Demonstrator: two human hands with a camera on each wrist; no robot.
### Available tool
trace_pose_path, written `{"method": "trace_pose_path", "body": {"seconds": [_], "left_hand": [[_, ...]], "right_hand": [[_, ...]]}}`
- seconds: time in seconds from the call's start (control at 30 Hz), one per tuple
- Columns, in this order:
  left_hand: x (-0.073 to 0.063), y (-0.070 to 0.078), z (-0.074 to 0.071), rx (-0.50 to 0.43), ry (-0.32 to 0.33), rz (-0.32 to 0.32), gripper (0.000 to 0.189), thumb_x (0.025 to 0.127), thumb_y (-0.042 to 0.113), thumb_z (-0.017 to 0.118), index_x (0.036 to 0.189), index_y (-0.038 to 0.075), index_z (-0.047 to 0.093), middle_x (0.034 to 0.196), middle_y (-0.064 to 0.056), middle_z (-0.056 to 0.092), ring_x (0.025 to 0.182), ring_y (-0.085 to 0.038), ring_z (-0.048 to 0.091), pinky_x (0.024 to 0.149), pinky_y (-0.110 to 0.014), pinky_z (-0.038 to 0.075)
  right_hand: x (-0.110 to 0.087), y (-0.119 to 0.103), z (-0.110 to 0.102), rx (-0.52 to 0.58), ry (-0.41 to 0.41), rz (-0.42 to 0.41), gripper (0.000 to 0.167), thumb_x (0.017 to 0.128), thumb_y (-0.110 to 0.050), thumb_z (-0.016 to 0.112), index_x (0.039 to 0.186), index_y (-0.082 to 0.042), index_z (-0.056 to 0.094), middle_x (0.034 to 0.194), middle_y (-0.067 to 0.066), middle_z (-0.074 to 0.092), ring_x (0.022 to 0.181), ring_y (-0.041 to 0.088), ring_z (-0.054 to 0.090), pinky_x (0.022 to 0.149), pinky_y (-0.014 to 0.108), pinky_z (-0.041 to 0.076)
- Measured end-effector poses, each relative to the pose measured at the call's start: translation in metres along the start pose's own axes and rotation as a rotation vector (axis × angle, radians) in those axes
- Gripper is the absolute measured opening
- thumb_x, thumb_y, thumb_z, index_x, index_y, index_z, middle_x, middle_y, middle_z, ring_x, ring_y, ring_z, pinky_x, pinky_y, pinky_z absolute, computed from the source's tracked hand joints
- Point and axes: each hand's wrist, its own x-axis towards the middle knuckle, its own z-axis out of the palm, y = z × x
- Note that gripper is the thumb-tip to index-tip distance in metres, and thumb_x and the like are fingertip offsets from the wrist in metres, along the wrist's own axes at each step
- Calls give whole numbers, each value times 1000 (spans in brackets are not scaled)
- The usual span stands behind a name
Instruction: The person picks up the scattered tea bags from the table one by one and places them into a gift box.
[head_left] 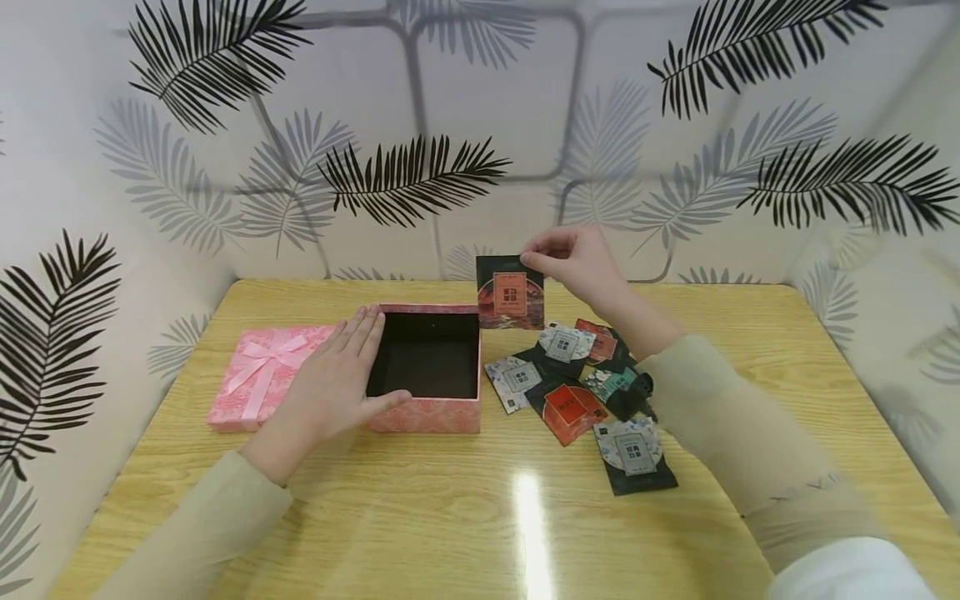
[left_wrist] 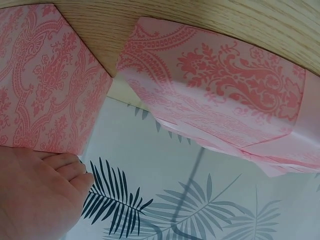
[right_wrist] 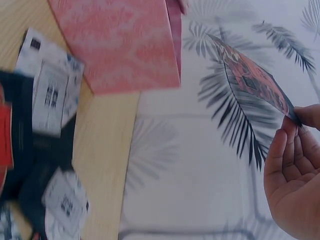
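Note:
Between thumb and fingers, my right hand (head_left: 581, 262) pinches the top right corner of a black and red sachet (head_left: 511, 293), held up just right of the box. In the right wrist view the same sachet (right_wrist: 252, 77) appears tilted, away from the table. The pink patterned box (head_left: 423, 415) stands uncovered, and its dark inside shows nothing in it. My left hand (head_left: 341, 383) rests with straight fingers on the box's left rim. Beside that hand lies the pink lid (head_left: 243, 392) with its ribbon bow (head_left: 268, 360).
Right of the box several sachets lie in a loose pile, among them a red one (head_left: 566, 408) and a grey and white one (head_left: 517, 379). Another grey sachet (head_left: 636, 454) lies nearer the front. Leaf-patterned cloth (head_left: 495, 108) rises behind the wooden table (head_left: 420, 517).

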Motion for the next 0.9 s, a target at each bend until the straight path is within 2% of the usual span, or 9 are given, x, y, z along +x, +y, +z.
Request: {"method": "trace_pose_path", "body": {"seconds": [0.17,0.43,0.7,0.9], "left_hand": [[1,0,0,-3,-1,-3,111,97,69,60,167,-6,17,177,-23,16,165,-39,18,135,-53,22],[0,0,0,-19,6,-13,111,97,68,61,167,-6,16,176,-23,18,165,-39,19,134,-54,23],[2,0,3,-37,18,-17,113,96,68,64,167,-6,17,176,-23,19,165,-39,20,134,-54,24],[2,-1,3,-38,16,-16,113,96,70,61,167,-6,16,177,-23,18,165,-39,18,135,-54,23]], "right_hand": [[4,-10,35,46,-47,-39,15,100,-12,74,108,0,79,94,-1,76,79,4,67,80,24,54],[4,-13,79,77,-138,-38,13,101,-12,72,106,-2,79,92,3,75,83,16,70,77,24,53],[-2,-5,107,-32,-235,-95,9,98,-11,75,101,-5,81,95,10,78,76,10,66,71,22,53],[-5,-1,118,-141,-345,-136,9,98,-12,77,99,-7,84,97,9,82,84,15,73,75,22,57]]}}
